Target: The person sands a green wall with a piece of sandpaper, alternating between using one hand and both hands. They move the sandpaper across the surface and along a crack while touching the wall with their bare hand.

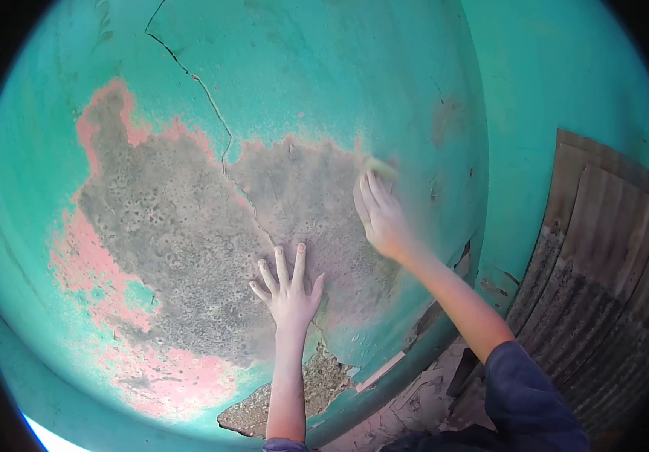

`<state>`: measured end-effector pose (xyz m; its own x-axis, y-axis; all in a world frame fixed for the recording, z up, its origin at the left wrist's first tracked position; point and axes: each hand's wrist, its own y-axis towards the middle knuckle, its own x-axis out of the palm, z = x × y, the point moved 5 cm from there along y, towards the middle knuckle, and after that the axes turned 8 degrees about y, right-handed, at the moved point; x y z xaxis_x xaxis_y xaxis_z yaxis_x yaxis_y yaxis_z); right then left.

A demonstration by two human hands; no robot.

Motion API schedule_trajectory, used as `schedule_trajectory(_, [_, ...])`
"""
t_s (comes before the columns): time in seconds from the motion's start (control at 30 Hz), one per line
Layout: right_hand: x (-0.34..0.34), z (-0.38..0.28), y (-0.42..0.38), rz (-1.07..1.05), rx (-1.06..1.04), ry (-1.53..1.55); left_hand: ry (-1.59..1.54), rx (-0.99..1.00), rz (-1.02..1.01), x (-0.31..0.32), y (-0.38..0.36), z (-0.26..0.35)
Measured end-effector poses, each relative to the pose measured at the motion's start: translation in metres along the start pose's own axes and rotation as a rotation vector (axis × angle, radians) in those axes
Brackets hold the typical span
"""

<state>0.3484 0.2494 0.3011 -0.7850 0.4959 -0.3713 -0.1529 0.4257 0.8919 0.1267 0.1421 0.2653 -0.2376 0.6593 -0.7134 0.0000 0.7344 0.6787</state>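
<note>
My left hand [292, 295] lies flat on the wall with its fingers spread, pressed to the lower part of a bare grey patch [177, 203]. Pale dust coats it. Up and to the right, my right hand [381, 215] has its fingertips on a pale greenish pad [381, 167], flat against the wall at the patch's upper right edge. The pad is smeared by motion, so its exact kind does not show. Around the patch, the turquoise painted wall [324, 75] has a ragged pink fringe [102, 264]. A dark crack [222, 128] runs down from the top towards my left fingertips.
Below my left hand, broken plaster exposes rough masonry [324, 380]. Flaked debris [407, 403] lies along the wall's base. Rusty corrugated metal sheets [603, 248] lean against the adjoining wall at right.
</note>
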Motion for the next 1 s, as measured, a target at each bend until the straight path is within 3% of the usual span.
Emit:
schedule_trajectory(0.1, [0.03,-0.025,-0.077,-0.178,0.004,-0.043,-0.055,-0.049,-0.041,0.013,-0.021,-0.001])
schedule_trajectory(0.17, [0.043,-0.029,-0.091,-0.277,0.171,-0.068,-0.103,-0.064,-0.044,0.027,-0.039,-0.005])
schedule_trajectory(0.2, [0.044,-0.035,-0.081,-0.286,0.149,-0.052,-0.091,-0.09,-0.041,0.03,-0.049,-0.009])
schedule_trajectory(0.3, [0.039,-0.047,-0.034,-0.145,-0.011,-0.073,-0.119,-0.124,-0.086,0.035,-0.077,-0.02])
schedule_trajectory(0.4, [0.05,-0.085,-0.025,-0.098,0.0,0.128,-0.138,-0.212,-0.068,0.029,-0.1,-0.036])
schedule_trajectory(0.57, [0.116,-0.154,-0.141,-0.26,-0.045,0.199,-0.205,-0.343,-0.013,0.022,-0.139,-0.069])
schedule_trajectory(0.63, [0.129,-0.172,-0.139,-0.326,-0.038,0.202,-0.248,-0.396,-0.023,0.02,-0.153,-0.086])
schedule_trajectory(0.83, [0.123,-0.226,-0.06,-0.182,-0.12,0.265,-0.27,-0.503,-0.085,0.005,-0.179,-0.14])
schedule_trajectory(1.0, [0.16,-0.253,-0.13,-0.228,-0.125,0.384,-0.356,-0.521,0.036,-0.013,-0.197,-0.173])
